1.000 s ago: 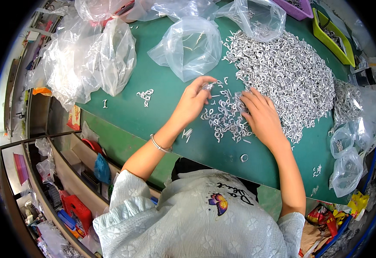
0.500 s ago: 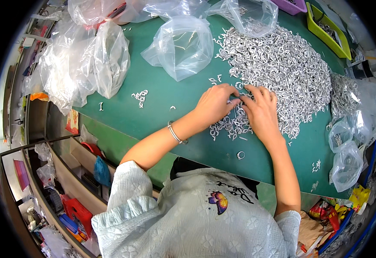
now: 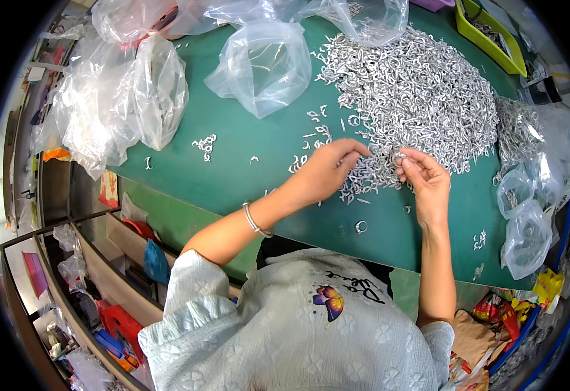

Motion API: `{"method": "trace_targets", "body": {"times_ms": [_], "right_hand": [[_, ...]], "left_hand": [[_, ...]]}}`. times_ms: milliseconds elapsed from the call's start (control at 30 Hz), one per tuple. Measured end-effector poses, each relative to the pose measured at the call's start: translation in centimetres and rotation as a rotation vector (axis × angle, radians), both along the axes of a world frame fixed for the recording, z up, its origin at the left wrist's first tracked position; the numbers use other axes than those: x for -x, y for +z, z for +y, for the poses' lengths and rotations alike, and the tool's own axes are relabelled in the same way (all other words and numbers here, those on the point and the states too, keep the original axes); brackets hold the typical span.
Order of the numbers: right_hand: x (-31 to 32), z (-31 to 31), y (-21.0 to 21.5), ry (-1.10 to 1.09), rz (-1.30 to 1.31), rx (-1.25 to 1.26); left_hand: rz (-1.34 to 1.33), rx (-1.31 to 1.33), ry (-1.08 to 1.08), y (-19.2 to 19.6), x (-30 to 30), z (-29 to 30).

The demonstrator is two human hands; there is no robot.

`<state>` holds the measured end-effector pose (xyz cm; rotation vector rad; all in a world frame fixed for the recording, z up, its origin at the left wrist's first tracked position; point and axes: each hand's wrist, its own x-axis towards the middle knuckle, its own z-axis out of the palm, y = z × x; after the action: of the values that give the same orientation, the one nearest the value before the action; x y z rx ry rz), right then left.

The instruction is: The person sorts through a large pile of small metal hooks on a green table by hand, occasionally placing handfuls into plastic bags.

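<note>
A large heap of small silvery curved metal pieces [image 3: 422, 98] lies on the green tabletop [image 3: 233, 182], with loose ones at its near left edge. My right hand [image 3: 426, 182] is closed just above the heap's near edge, thumb and fingertips pinching a small silvery metal piece [image 3: 400, 157]. Its exact kind is too small to tell. At the left edge of the heap, my left hand [image 3: 330, 171] reaches over loose pieces, fingers stretched and slightly bent, with nothing visible in them. A ring-shaped piece [image 3: 361, 227] lies apart, nearer to me.
Clear plastic bags [image 3: 259, 72] lie across the back and left of the table. A green tray [image 3: 490, 39] holds dark metal parts at the far right. More clear bags [image 3: 526, 238] sit at the right edge. Below the left edge are open drawers [image 3: 112, 260].
My hands have moved apart. The right one drew back rightward, a small piece in its fingertips; the left stayed at the heap's edge. More loose pieces now lie left of the heap.
</note>
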<state>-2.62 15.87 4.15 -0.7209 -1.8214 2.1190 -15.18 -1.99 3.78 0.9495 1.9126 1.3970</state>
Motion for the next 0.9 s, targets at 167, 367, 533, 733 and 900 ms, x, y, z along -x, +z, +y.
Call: {"method": "trace_targets", "body": {"times_ms": [167, 367, 533, 733, 900], "right_hand": [[-1.0, -0.3, -0.4, 0.075, 0.059, 0.353], [-1.9, -1.4, -0.2, 0.115, 0.071, 0.363], [-2.5, -2.1, 0.5, 0.132, 0.015, 0.309], [-3.0, -2.2, 1.1, 0.179, 0.024, 0.178], [-3.5, -2.2, 1.3, 0.182, 0.024, 0.119]], "left_hand": [[-0.273, 0.021, -0.046, 0.6, -2.0, 1.7], [-0.484, -0.088, 0.056, 0.6, -3.1, 1.9], [-0.603, 0.042, 0.085, 1.8, -3.3, 1.2], [-0.709, -0.010, 0.101, 2.0, -3.7, 1.0], [-0.793, 0.017, 0.097, 2.0, -4.0, 0.8]]}}
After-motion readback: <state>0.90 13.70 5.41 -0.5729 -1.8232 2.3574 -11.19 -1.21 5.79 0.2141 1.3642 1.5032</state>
